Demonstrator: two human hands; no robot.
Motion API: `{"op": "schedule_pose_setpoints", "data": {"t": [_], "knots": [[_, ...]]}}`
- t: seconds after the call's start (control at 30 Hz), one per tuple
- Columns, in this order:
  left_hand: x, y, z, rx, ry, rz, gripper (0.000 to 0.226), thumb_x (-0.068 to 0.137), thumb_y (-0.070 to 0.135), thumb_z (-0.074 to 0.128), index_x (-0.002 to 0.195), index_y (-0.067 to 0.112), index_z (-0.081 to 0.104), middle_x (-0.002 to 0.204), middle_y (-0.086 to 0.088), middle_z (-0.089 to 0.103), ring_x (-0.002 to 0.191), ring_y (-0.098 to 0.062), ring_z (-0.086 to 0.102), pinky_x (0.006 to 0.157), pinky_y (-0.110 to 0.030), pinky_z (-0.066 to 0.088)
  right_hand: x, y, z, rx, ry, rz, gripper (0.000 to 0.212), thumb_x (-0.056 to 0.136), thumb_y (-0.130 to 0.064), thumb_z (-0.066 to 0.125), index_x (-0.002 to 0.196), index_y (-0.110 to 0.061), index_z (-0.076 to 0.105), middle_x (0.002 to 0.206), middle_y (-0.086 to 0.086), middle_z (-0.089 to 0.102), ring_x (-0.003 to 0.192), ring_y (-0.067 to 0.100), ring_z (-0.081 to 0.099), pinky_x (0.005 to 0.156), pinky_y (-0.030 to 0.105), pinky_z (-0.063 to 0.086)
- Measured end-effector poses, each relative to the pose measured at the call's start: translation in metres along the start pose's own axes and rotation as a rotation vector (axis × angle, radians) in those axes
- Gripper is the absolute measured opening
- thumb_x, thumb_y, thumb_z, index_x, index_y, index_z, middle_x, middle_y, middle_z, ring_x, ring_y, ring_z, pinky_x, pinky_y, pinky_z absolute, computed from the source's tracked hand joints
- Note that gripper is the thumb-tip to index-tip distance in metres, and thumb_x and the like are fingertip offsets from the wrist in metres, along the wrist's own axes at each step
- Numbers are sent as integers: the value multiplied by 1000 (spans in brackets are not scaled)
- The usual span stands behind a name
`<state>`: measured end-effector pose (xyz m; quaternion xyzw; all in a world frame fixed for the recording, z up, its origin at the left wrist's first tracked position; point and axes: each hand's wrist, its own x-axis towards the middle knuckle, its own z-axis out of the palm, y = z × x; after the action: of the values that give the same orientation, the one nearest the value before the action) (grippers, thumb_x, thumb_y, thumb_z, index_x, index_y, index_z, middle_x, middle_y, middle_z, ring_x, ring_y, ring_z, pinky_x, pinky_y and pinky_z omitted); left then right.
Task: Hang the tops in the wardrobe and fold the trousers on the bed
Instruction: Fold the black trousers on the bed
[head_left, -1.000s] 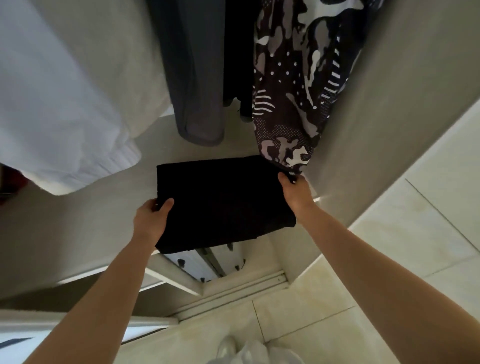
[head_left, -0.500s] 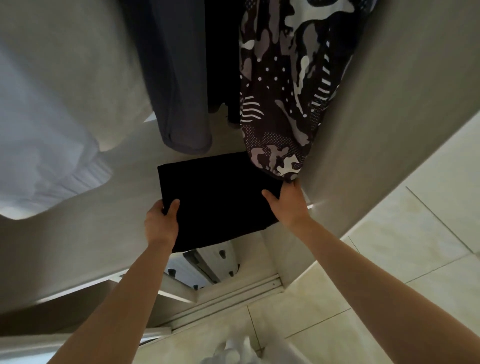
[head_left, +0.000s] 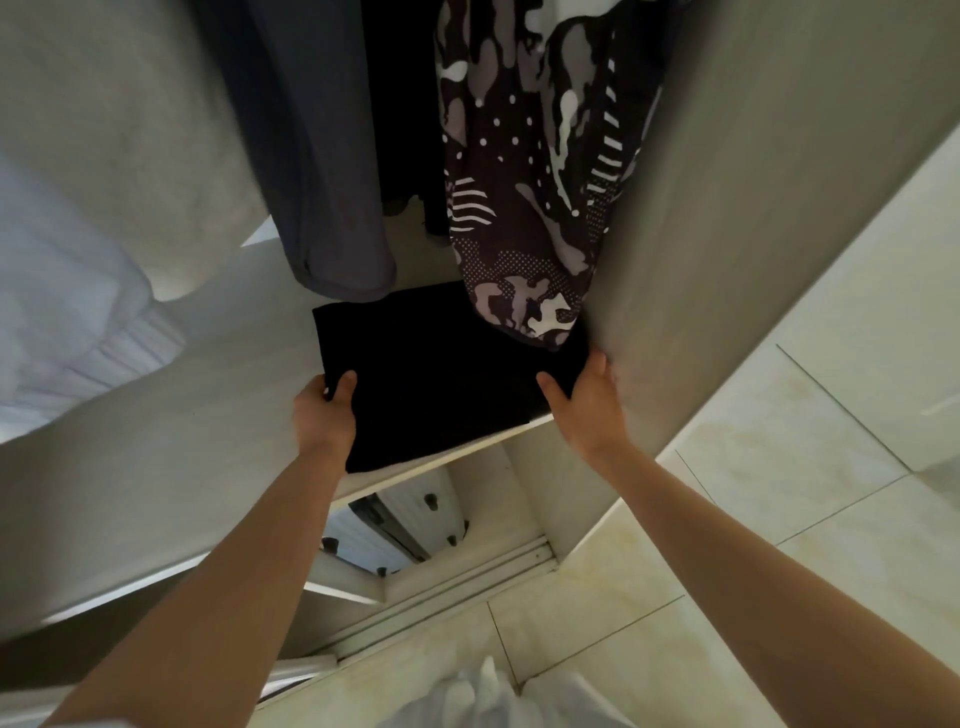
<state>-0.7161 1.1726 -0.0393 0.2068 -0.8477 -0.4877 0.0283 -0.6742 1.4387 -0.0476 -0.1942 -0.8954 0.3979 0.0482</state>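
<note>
- Two hands on trousers (head_left: 441, 374): black, folded to a rectangle.
- Lies flat on wardrobe shelf (head_left: 234, 415), at its right end, right edge against side panel (head_left: 753, 208). Near edge at shelf lip; flush or overhanging, cannot tell.
- At left edge: left hand (head_left: 324, 410), thumb on top of fabric, fingers curled round the edge and hidden under it. Firm grip on trousers.
- At right near corner: right hand (head_left: 587, 402), thumb splayed onto fabric, fingers (head_left: 597, 364) pointing away, squeezed between trousers and panel. Gripping or only pressing, cannot tell.
- Both forearms bare, reaching in from bottom of frame.
- Hanging above trousers: top (head_left: 524, 208), dark with white and grey blotches, dots and stripes. Hem overlaps far right corner of trousers in view; touching or not, cannot tell.
- Left of top: black garment (head_left: 400, 130), mostly in shadow, no detail.
- Left again: grey garment (head_left: 322, 182), hem just above far left corner of trousers.
- Far left: white garment (head_left: 67, 312), ribbed hem, close to lens, blurred.
- Under shelf: white unit (head_left: 400, 525) with dark knobs, only partly visible.
- In front of that, at wardrobe base: white track (head_left: 467, 577).
- Right and bottom: pale floor tiles (head_left: 779, 493), thin dark joints.
- Bottom centre: white cloth (head_left: 493, 696), cut off by frame edge.
</note>
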Motion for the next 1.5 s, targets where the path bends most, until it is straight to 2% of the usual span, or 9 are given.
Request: {"op": "schedule_pose_setpoints", "data": {"t": [0.2, 0.33, 0.4, 0.47, 0.53, 0.67, 0.87, 1.2, 1.5], "knots": [[-22, -8, -4, 104, -87, 120, 50, 101, 23, 50, 148, 10, 36, 137, -18, 55, 126, -38, 52, 102, -41, 41, -7, 3, -4, -8, -10, 5, 75, 93, -37, 60, 148, -2, 23, 148, 18, 35, 137, 35, 34, 110, 45, 37], [-53, -25, -2, 121, 7, 351, 59, 93, 3, 54, 149, 12, 37, 149, -12, 44, 140, -30, 39, 117, -42, 32, -30, 13, -11, -52, -2, -34, 66, 95, -27, 57, 148, -5, 24, 146, 17, 37, 132, 34, 40, 106, 41, 37], [-77, -25, 2, 144, 29, 458, 53, 93, -2, 53, 145, 8, 45, 156, -10, 34, 148, -25, 23, 120, -29, 22, -45, 17, -15, -77, -5, -42, 60, 96, -21, 55, 147, -5, 26, 145, 17, 39, 130, 34, 43, 104, 39, 39], [-99, -22, 9, 181, 23, 614, 48, 92, -4, 54, 139, 6, 52, 155, -9, 36, 149, -23, 19, 114, -9, 16, -60, 22, -17, -101, -22, -54, 60, 97, -20, 52, 148, -6, 25, 146, 18, 37, 129, 34, 45, 104, 38, 39], [-117, -22, 22, 212, -50, 748, 43, 90, -5, 57, 132, 4, 57, 149, -10, 45, 147, -24, 24, 108, 0, 17, -76, 29, -20, -120, -42, -60, 60, 98, -22, 51, 149, -6, 23, 148, 16, 36, 129, 33, 46, 105, 37, 39], [-146, -32, 50, 258, -282, 822, 39, 88, -8, 59, 125, 3, 62, 132, -8, 60, 139, -26, 39, 110, -6, 22, -108, 50, -23, -159, -63, -62, 56, 99, -24, 49, 147, -7, 27, 147, 11, 41, 131, 28, 46, 107, 37, 40], [-176, -58, 76, 381, -587, 882, 39, 87, 0, 63, 126, 4, 63, 118, -12, 68, 120, -27, 58, 91, -42, 55, -162, 95, -17, -199, -65, 113, 52, 100, -28, 47, 144, -5, 32, 139, 12, 48, 128, 30, 46, 105, 40, 40], [-175, -94, 97, 698, -952, 1133, 40, 92, 15, 58, 132, 12, 57, 112, -5, 69, 107, -27, 56, 85, -41, 50, -282, 151, 20, -227, 32, 605, 50, 100, -36, 44, 143, -11, 35, 137, 11, 52, 125, 28, 50, 104, 43, 44], [-199, -124, 104, 684, -1196, 1365, 30, 90, 9, 60, 120, 9, 65, 96, -10, 71, 95, -29, 62, 72, -39, 50, -397, 149, 70, -128, 169, 957, 43, 99, -31, 45, 136, -10, 42, 127, 11, 57, 117, 29, 53, 100, 43, 46]]}}
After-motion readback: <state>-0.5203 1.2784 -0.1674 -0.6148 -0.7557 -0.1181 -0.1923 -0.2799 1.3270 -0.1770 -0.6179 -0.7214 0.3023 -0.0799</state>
